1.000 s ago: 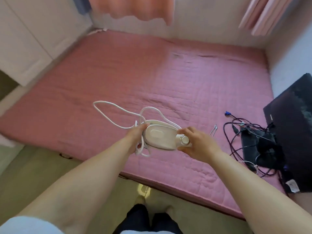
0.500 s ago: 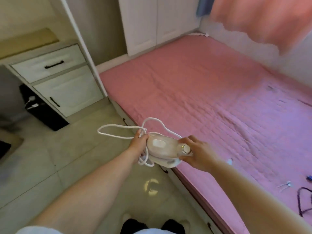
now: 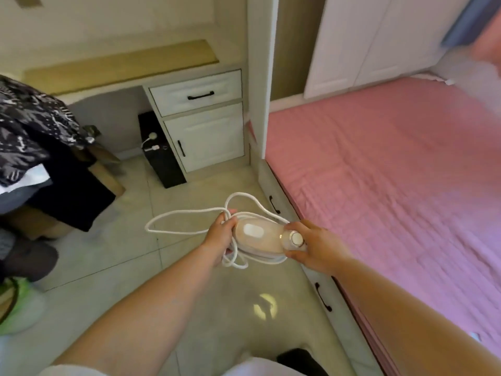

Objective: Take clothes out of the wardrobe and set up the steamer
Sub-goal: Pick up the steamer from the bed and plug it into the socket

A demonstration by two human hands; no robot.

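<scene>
So both hands are on the steamer (image 3: 260,238), held out in the air over the pale tiled floor (image 3: 113,253), right next to the edge of the bed. Left hand (image 3: 221,236) is wrapped around one end of it with a bunch of the white cord (image 3: 187,213) pinched in the same grip, and the rest of the cord spills out in big loose loops to the left and underneath. Right hand (image 3: 314,246) grasps the other end, fingers curled right by the round white dial (image 3: 296,238). The bed on the right has a pink quilted cover (image 3: 393,172) (drawers with black handles run along its base). Further back there's a white cabinet (image 3: 203,120), and a dark patterned garment (image 3: 29,126) is piled up at the left edge
</scene>
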